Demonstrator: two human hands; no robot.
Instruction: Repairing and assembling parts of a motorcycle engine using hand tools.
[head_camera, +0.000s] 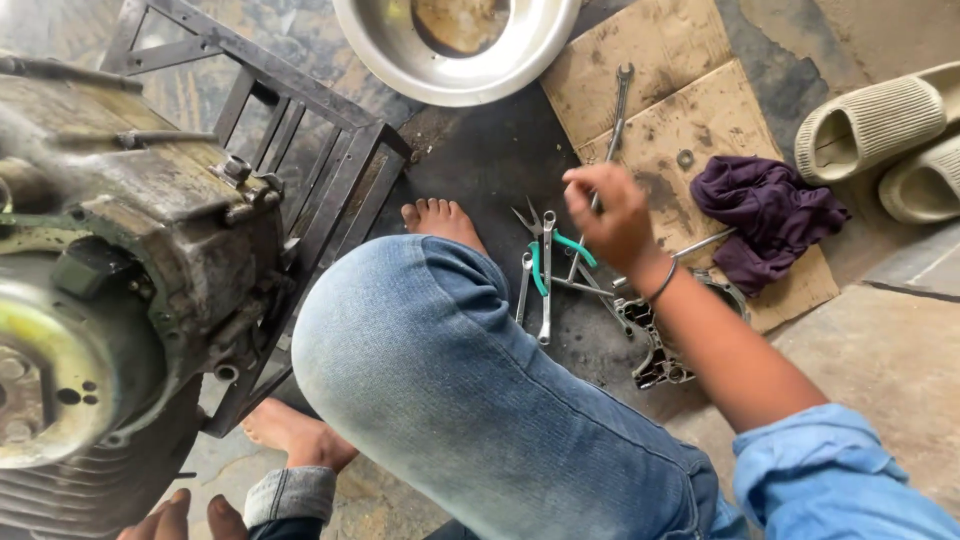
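The right hand (612, 220) pinches a thin steel tool above oily spanners (546, 275) and green-handled pliers (548, 262). The left hand (180, 520) barely shows, so its grip I cannot tell. A crumpled purple rag (768, 215) lies on stained cardboard (660, 60)

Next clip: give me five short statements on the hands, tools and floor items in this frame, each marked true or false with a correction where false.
1. The right hand is raised over a cluster of tools. True.
2. The pliers have red handles. False: the handles are green.
3. A purple rag lies on the cardboard. True.
4. The metal bowl sits on the engine. False: it sits on the floor, beside the metal frame.
5. The left hand holds a wrench. False: only its fingers show at the bottom edge, holding no wrench.
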